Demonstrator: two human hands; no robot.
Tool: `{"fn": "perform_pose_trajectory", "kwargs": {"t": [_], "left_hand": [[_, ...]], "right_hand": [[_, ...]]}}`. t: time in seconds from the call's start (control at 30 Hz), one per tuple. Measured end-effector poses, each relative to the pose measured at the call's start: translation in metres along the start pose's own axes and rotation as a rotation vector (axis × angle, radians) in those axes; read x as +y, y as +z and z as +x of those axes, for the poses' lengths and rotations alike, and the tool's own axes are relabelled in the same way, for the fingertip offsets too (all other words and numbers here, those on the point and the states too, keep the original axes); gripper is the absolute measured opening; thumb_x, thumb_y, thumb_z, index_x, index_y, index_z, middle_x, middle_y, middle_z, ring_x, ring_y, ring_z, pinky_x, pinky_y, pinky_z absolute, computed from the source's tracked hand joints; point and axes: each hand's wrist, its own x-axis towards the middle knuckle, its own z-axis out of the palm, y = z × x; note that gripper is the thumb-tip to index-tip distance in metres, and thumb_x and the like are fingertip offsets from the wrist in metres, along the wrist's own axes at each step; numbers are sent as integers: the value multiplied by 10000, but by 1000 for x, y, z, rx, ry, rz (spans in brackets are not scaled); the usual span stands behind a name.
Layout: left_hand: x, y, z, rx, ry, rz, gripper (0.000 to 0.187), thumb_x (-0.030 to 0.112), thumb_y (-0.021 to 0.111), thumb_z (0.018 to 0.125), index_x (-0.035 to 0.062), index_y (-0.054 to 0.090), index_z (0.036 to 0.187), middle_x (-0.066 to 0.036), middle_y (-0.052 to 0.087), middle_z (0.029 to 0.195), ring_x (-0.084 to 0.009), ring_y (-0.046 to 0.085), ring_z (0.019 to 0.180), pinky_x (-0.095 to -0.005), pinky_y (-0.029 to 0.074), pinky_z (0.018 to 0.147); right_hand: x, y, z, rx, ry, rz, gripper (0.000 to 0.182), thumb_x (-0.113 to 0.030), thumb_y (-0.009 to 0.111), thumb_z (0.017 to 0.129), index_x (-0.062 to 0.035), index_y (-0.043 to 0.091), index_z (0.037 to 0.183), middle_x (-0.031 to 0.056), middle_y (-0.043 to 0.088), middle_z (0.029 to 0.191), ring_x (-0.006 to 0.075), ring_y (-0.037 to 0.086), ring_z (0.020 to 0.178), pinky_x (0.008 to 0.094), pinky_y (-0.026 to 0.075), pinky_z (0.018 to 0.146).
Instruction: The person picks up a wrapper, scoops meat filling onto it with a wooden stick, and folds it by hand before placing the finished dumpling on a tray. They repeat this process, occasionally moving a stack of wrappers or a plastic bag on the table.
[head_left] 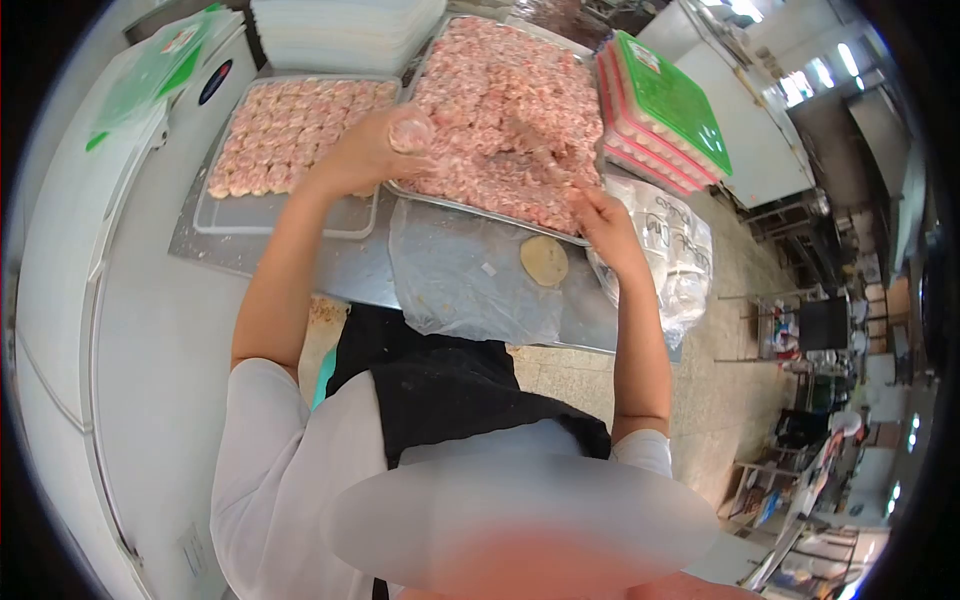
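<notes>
My left hand (365, 155) is closed around a small meat-filled dumpling (411, 133), held above the left edge of a big metal tray. That tray (480, 209) is heaped with pink ground meat (500, 90), hollowed out near the front. At the tray's front right corner, the fingers of my right hand (606, 228) are curled together; whatever they grip is hard to make out against the meat. A round dough wrapper (544, 261) lies on a clear plastic bag (450, 270) in front of the tray. Rows of dumplings (290, 130) fill most of a clear tray (290, 225) on the left.
Stacked white trays (345, 35) stand behind the dumplings. To the right are pink trays under a green lid (675, 95) and plastic-wrapped packs with handwriting (665, 250). A white chest appliance (150, 280) borders the left side. The metal table's front edge (590, 345) is near my body.
</notes>
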Motion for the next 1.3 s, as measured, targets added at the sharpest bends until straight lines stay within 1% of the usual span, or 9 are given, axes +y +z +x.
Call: {"fn": "perform_pose_trajectory", "kwargs": {"t": [0.13, 0.37, 0.5, 0.57, 0.97, 1.17, 1.23, 1.27, 1.3], "left_hand": [[-11, -48, -51, 11, -255, 106, 514, 210, 769, 706, 47, 587, 1158, -131, 621, 946, -192, 605, 884, -297, 479, 782], [-59, -24, -100, 124, -228, 429, 645, 127, 738, 699, 59, 487, 1289, -201, 574, 1170, -332, 591, 1023, -391, 470, 886], [-46, 11, -82, 107, -169, 346, 712, 106, 712, 726, 72, 393, 1361, -227, 537, 1251, -389, 547, 1107, -434, 438, 940], [-41, 16, -73, -10, -373, 382, 744, 87, 694, 739, 55, 337, 1391, -245, 512, 1283, -389, 534, 1134, -435, 439, 942], [-66, 17, -82, 112, -366, 472, 779, 85, 712, 731, 36, 315, 1400, -265, 608, 1031, -405, 586, 995, -454, 468, 842], [-66, 21, -77, 112, -195, 410, 636, 86, 642, 783, 83, 369, 1358, -237, 618, 1002, -405, 591, 935, -477, 472, 788], [-69, 14, -86, 82, -207, 456, 584, 97, 640, 791, 79, 405, 1325, -232, 618, 1000, -396, 592, 937, -474, 472, 789], [-68, 12, -90, 74, -232, 516, 532, 107, 638, 799, 75, 442, 1292, -227, 618, 998, -387, 592, 939, -470, 473, 791], [-57, 13, -90, 54, -216, 510, 532, 107, 638, 799, 75, 442, 1292, -227, 618, 998, -387, 592, 939, -470, 473, 791]], "right_hand": [[17, 12, 5, 96, 280, 552, 229, -260, 558, 958, -104, 549, 791, -27, 479, 612, 43, 363, 431, 198, 236, 364], [31, 22, 1, 146, 246, 566, 243, -263, 557, 959, -103, 572, 777, -42, 490, 611, 29, 363, 455, 197, 244, 390], [29, 25, -2, 174, 234, 512, 243, -275, 563, 957, -101, 592, 790, -51, 496, 608, 25, 378, 464, 190, 266, 409], [34, 25, -3, 190, 231, 483, 229, -278, 565, 957, -93, 616, 832, -51, 504, 608, 25, 398, 469, 187, 290, 415], [21, 29, -4, 239, 242, 450, 274, -291, 561, 958, -108, 579, 755, -56, 476, 600, 27, 360, 464, 194, 251, 414], [19, 23, -3, 207, 282, 411, 210, -248, 547, 962, -80, 600, 848, -41, 491, 640, 30, 381, 481, 189, 261, 418], [19, 9, 2, 85, 219, 351, 278, -192, 556, 952, -15, 606, 1160, -29, 489, 656, 32, 428, 518, 191, 330, 453], [40, -4, 8, 63, 126, 61, 313, -138, 574, 918, 7, 579, 1195, 55, 568, 729, 155, 549, 580, 287, 440, 527], [40, -8, 12, 83, 143, 59, 313, -138, 574, 918, 7, 579, 1195, 55, 568, 729, 155, 549, 580, 287, 440, 527]]}}
